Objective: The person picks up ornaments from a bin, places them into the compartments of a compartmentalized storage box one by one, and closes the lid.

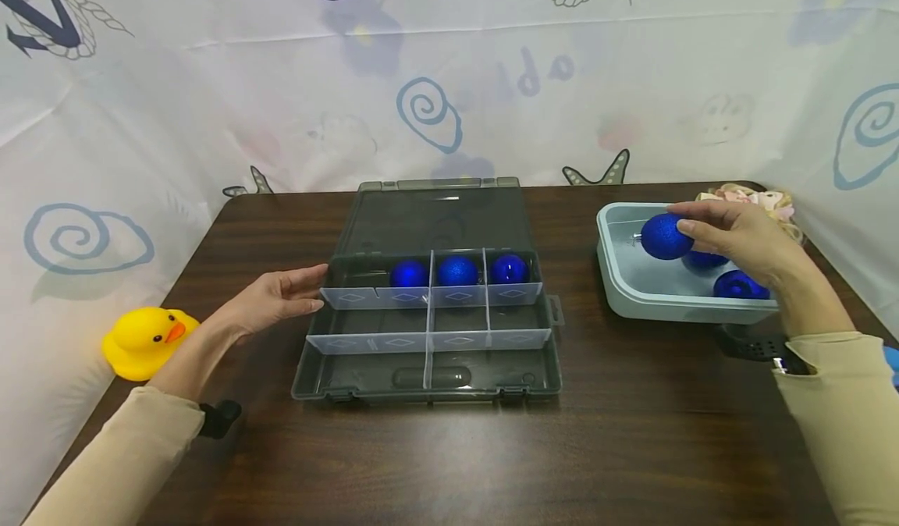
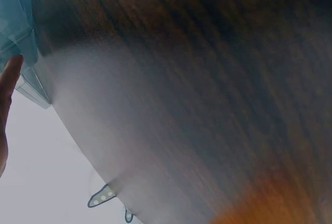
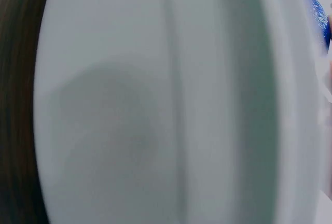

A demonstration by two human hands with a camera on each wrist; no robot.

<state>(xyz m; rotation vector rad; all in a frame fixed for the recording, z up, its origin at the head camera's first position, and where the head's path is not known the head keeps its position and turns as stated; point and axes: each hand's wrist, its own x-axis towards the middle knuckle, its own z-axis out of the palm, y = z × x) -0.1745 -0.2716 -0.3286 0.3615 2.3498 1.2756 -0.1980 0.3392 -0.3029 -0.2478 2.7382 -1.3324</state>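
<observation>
My right hand [image 1: 746, 239] pinches a glittery blue Christmas ball [image 1: 662, 237] between thumb and fingers, its silver cap pointing left, over a pale blue tub [image 1: 625, 301]. Below it in the tub, a blue ball [image 1: 705, 261] and a shiny blue ornament [image 1: 739, 285] lie partly hidden by my hand. My left hand [image 1: 261, 305], fingers extended, is at the left edge of a grey see-through divider box [image 1: 368, 321] with its lid open backward. Three blue balls sit in its back row: one at left [image 1: 409, 275], a glittery one in the middle [image 1: 457, 271] and a shiny one at right [image 1: 509, 269].
A yellow rubber duck [image 1: 143, 344] is at the left beside my forearm. Behind the tub lies a pink and cream frilly item [image 1: 755, 196]. White dividers [image 1: 379, 344] split the box into rows. A printed white cloth [image 1: 281, 104] hangs around the dark wooden table [image 1: 449, 463].
</observation>
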